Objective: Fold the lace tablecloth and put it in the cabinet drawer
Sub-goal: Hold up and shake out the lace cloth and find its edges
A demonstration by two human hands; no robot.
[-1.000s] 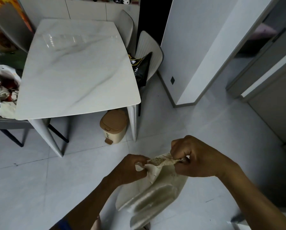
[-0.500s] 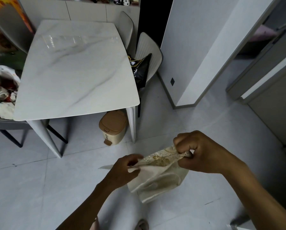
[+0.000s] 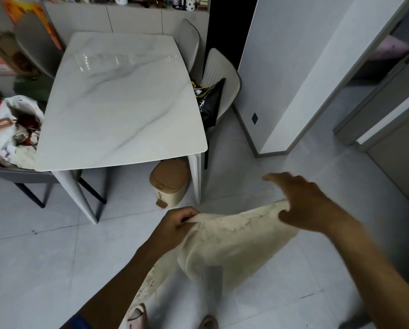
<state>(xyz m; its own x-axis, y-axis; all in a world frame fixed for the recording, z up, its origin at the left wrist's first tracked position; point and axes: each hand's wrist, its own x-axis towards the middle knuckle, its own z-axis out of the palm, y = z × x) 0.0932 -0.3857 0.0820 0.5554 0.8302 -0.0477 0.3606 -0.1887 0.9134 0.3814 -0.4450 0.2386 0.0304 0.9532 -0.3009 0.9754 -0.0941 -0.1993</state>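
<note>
The cream lace tablecloth [image 3: 229, 243] hangs in the air in front of me, stretched between both hands and drooping toward the floor. My left hand [image 3: 177, 225] is closed on its left top corner. My right hand [image 3: 303, 203] pinches the right top edge between thumb and palm side, with the other fingers extended forward. The cloth is blurred by motion. A low cabinet [image 3: 132, 17] stands along the far wall behind the table; no drawer shows open.
A white marble table [image 3: 122, 100] stands ahead on the left, with chairs around it. A tan pedal bin [image 3: 169, 181] sits by its near right leg. A black bag [image 3: 210, 100] lies on a chair. A wall corner [image 3: 272, 148] juts out on the right.
My hands have pulled apart, spreading the bunched tablecloth wide. The right hand moved right and opened its fingers; the cloth now hangs broad instead of crumpled.
</note>
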